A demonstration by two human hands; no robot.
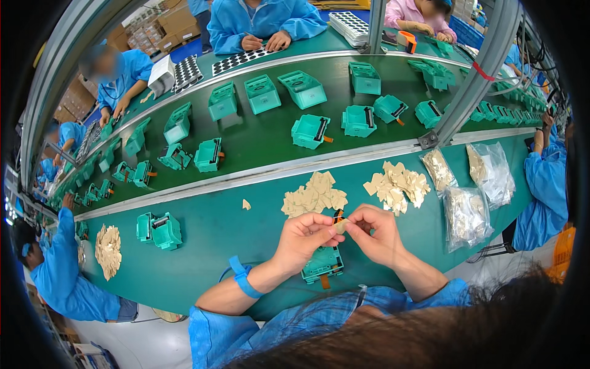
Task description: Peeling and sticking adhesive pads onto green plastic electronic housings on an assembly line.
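Note:
Both hands meet in front of me, fingertips pinched together. My left hand (305, 241), with a blue strap (241, 277) on its wrist, grips a small beige adhesive piece (340, 226). The fingers of my right hand (376, 237) close on the same piece from the other side. A small black and orange strip shows just above the fingertips; I cannot tell which hand it belongs to. Below the hands, a green plastic housing (322, 263) lies on the table with an orange flat cable (325, 281) at its near end, partly covered by the left hand.
Beyond my hands are two heaps of beige pieces (314, 194) (402, 186). Filled clear bags (467, 215) lie at right. Two green housings (166, 232) and another heap (109, 252) are left. A conveyor (258, 138) carries green parts past a metal post (470, 92). Co-workers sit around.

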